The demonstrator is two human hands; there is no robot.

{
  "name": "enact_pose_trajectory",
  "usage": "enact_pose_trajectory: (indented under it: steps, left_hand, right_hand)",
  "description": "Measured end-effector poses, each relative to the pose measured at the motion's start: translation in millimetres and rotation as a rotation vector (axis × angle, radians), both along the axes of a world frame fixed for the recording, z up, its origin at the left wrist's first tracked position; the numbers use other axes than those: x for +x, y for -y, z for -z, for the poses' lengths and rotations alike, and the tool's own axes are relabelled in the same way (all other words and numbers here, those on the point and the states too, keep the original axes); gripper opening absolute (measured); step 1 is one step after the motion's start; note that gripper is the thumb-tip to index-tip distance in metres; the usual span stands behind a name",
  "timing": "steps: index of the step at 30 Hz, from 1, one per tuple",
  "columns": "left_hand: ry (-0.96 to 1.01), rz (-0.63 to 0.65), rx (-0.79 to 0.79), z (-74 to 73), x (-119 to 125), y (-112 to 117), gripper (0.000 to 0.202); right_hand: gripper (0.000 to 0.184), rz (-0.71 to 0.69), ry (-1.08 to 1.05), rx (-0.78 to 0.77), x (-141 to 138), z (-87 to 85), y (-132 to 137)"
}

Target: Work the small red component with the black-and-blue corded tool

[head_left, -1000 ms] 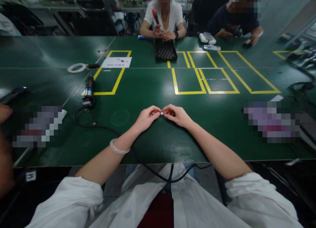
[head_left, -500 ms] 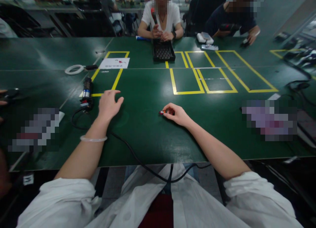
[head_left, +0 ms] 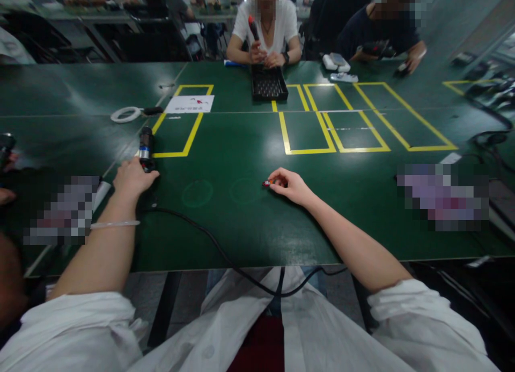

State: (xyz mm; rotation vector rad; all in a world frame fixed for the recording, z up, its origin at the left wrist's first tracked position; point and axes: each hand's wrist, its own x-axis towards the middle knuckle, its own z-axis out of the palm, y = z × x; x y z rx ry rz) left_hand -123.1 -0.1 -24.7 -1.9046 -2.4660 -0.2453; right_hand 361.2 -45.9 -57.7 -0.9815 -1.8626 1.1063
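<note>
My left hand (head_left: 133, 180) is on the lower end of a corded cylindrical tool (head_left: 145, 141), black with a silver-blue band, lying on the green table. Thumb and fingers are on either side of the tool, partly covering it. The black cable (head_left: 209, 239) runs from there across the table and over its front edge. With thumb and forefinger my right hand (head_left: 290, 185) pinches a small red piece (head_left: 266, 183) with white and orange on it, close to the tabletop. The rest of that piece is hidden in the fingers.
Yellow tape rectangles (head_left: 309, 151) mark the table. A paper sheet (head_left: 189, 103) and a white cable coil (head_left: 125, 114) lie at the far left. Opposite, a person works over a black tray (head_left: 270, 95). Blurred-out flat items lie at both sides.
My left hand has moved left from the open table onto the lower end of the cylindrical tool. My right hand still holds the small red piece in about the same place.
</note>
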Motion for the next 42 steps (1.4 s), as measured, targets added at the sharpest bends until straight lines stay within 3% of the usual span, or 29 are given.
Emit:
enact_pose_trajectory:
  steps: [2, 4, 10, 22, 27, 33, 42]
  left_hand:
    - [-0.076, -0.152, -0.065, -6.2, 15.4, 3.6, 0.066]
    - [-0.120, -0.168, -0.099, -12.5, 32.2, 8.1, 0.064]
    - [-0.119, -0.030, -0.067, -18.8, 81.8, 22.8, 0.067]
    - [-0.075, 0.367, 0.027, -11.8, 215.6, 46.7, 0.062]
    - [-0.057, 0.521, 0.043, -9.5, 259.2, 58.4, 0.063]
    - [-0.014, 0.647, 0.029, -9.2, 284.5, 71.5, 0.061]
    - [0.008, 0.694, 0.035, -5.6, 288.1, 76.3, 0.066]
  right_hand:
    - [0.025, -0.001, -0.032, -0.012, -0.6, 0.8, -0.6]
    - [0.027, 0.002, -0.041, -0.022, -1.0, 1.2, -1.1]
    - [0.025, -0.001, -0.037, -0.056, -0.7, 1.2, -1.6]
    - [0.025, 0.034, -0.112, -0.021, -1.4, 4.3, -3.6]
    - [0.016, 0.068, -0.063, 0.050, -1.4, 2.4, -2.4]
    - [0.010, 0.065, -0.005, 0.144, 0.0, 0.6, -1.5]
    - [0.004, -0.007, 0.176, 0.309, -1.3, -1.1, 2.3]
